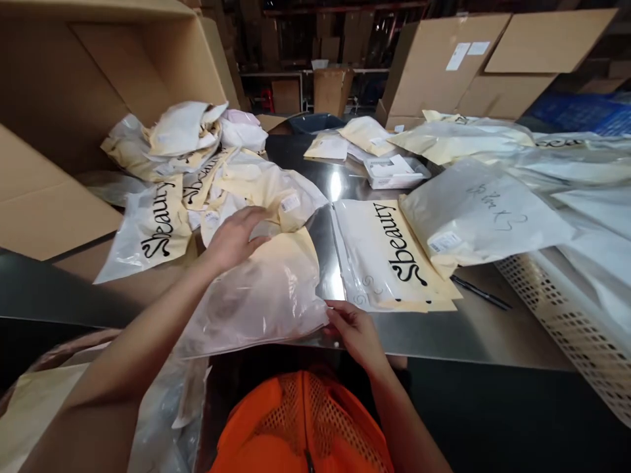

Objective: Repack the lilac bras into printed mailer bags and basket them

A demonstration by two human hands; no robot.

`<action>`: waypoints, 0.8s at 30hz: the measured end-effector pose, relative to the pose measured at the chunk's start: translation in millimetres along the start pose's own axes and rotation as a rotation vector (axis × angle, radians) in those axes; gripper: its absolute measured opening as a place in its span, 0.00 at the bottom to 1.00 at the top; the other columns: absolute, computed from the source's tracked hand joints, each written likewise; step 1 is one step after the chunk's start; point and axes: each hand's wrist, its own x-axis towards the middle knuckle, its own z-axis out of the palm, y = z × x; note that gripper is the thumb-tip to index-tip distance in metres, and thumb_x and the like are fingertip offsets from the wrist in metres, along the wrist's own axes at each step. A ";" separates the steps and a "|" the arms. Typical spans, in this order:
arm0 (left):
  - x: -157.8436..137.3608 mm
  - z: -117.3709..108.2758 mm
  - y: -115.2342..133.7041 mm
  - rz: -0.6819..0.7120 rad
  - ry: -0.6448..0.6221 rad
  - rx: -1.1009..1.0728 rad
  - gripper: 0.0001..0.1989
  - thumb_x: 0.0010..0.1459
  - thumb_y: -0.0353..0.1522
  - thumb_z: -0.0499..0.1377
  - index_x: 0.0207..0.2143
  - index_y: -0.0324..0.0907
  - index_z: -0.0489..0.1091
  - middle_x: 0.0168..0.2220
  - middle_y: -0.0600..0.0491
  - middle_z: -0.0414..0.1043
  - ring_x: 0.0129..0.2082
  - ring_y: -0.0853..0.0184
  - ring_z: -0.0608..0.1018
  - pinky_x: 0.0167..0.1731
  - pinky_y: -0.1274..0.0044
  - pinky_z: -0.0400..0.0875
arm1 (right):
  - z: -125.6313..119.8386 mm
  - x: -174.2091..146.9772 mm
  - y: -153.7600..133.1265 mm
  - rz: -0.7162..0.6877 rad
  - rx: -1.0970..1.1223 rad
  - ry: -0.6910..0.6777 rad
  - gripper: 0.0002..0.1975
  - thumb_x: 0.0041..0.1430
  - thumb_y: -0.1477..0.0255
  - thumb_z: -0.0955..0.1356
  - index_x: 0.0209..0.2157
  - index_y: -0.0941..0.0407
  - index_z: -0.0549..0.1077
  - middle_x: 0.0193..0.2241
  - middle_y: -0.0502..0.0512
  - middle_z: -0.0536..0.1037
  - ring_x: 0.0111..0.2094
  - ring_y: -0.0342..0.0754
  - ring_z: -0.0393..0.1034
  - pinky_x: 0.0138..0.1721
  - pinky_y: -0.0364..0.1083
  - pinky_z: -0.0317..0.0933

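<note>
Orange vest [300,430] at a metal table [438,338]

Right hand [355,332], mine: thumb and fingers pinching the near right corner of one plastic bag [261,299]. Left hand [235,240], mine: fingers spread and slightly bent at the bag's far edge; whether it grips, I cannot tell.
Plastic bag: lying before me along the table's near edge, whitish, cream at the far side.
Just beyond my left hand: a heap of filled bags [251,174], some lettered "Sbeauty", before a large open cardboard box [44,85].
To the right of my plastic bag: a stack of flat bags [362,249], same lettering; a stuffed bag [486,207], handwritten and labelled, overlapping that stack; a black pen [480,292]; a white basket [572,328].
Farther off: a small white packet [394,172]; a second cardboard box [434,72].
</note>
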 end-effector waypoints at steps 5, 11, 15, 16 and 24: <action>-87.1 88.5 47.6 -0.204 -0.384 -0.359 0.23 0.59 0.49 0.53 0.19 0.42 0.63 0.18 0.56 0.63 0.20 0.70 0.67 0.21 0.79 0.57 | -8.2 -7.9 8.6 0.068 -0.122 0.021 0.22 0.52 0.59 0.71 0.45 0.57 0.72 0.24 0.48 0.75 0.27 0.47 0.72 0.31 0.46 0.69; -160.9 195.0 69.7 -0.989 -0.461 -1.255 0.36 0.40 0.68 0.50 0.26 0.43 0.64 0.17 0.57 0.63 0.10 0.73 0.61 0.12 0.79 0.45 | 4.5 -22.3 7.3 -0.027 -0.183 0.024 0.24 0.56 0.63 0.69 0.53 0.55 0.64 0.20 0.43 0.69 0.22 0.42 0.65 0.26 0.42 0.62; -151.9 204.9 75.1 -1.001 0.030 -1.332 0.30 0.40 0.60 0.60 0.22 0.41 0.64 0.15 0.57 0.61 0.10 0.76 0.58 0.12 0.79 0.45 | 16.6 -30.0 3.5 -0.076 -0.138 0.124 0.25 0.54 0.61 0.72 0.51 0.55 0.65 0.21 0.45 0.72 0.21 0.44 0.66 0.23 0.42 0.62; -150.6 197.3 71.3 -1.002 0.098 -1.309 0.28 0.41 0.58 0.61 0.21 0.42 0.64 0.15 0.56 0.62 0.10 0.75 0.58 0.12 0.78 0.46 | 14.9 -29.9 1.1 -0.102 -0.115 0.182 0.26 0.52 0.61 0.73 0.49 0.55 0.65 0.21 0.46 0.73 0.21 0.44 0.67 0.25 0.42 0.63; -208.6 79.9 -27.3 -1.019 0.749 -0.862 0.15 0.50 0.44 0.57 0.22 0.44 0.57 0.18 0.60 0.57 0.15 0.75 0.57 0.16 0.79 0.51 | -39.4 -2.5 -18.2 -0.173 0.047 0.683 0.34 0.38 0.65 0.79 0.46 0.54 0.66 0.24 0.46 0.75 0.25 0.42 0.69 0.28 0.40 0.65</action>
